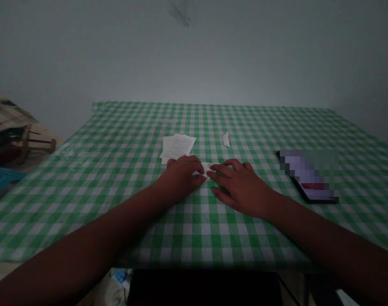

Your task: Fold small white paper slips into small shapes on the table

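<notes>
A small piece of printed paper (207, 166) lies on the table between my two hands, partly covered by them. My left hand (184, 178) has its fingers bent, with the thumb and forefinger on the paper's left part. My right hand (240, 185) rests over the paper's right side, its fingers apart and the fingertips touching the paper; its thumb lies lower, on the cloth. Just beyond my left hand is a loose stack of printed paper sheets (178, 146). Farther off, to the right of the stack, stands a small folded piece of paper (226, 139).
A green and white checked tablecloth (206, 229) covers the table. To the right lies a phone (318, 196), its screen partly blurred out. A pale wall (213, 55) rises behind the table. At the left are a blue object (4, 180) and a wooden frame (41, 142).
</notes>
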Motion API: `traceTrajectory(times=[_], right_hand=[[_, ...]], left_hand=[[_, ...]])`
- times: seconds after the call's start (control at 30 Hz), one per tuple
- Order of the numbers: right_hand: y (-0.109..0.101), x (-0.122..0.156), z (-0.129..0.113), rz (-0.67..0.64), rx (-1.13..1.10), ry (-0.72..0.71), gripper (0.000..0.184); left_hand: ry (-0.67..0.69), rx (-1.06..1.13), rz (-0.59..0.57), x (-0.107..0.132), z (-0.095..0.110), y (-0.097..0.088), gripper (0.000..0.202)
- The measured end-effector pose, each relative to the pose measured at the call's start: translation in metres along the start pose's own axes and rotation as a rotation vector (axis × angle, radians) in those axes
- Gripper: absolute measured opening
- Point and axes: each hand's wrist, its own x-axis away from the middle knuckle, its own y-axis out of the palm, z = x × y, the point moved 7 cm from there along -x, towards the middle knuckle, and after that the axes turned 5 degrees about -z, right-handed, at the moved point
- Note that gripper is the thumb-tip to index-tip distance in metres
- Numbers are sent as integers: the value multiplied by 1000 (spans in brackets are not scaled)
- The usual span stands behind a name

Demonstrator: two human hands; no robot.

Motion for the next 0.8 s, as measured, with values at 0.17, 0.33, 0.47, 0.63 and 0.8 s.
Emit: traceTrajectory(times=[0.17,0.33,0.47,0.63,0.8], right_hand=[[-1,0,-1,5,10,-15,46],[1,1,-1,-3,13,-13,47],[0,2,-1,-7,10,-7,49],[-2,3,-2,-12,18,5,50],[-3,4,-2,3,29,29,51]], left_hand=[[1,-25,-26,-1,4,-1,15],[-26,-62,6,-3,4,2,16],[-29,-73,30,-4,2,4,16],[-50,-70,35,-5,1,4,19],[-35,-69,40,-4,2,4,20]])
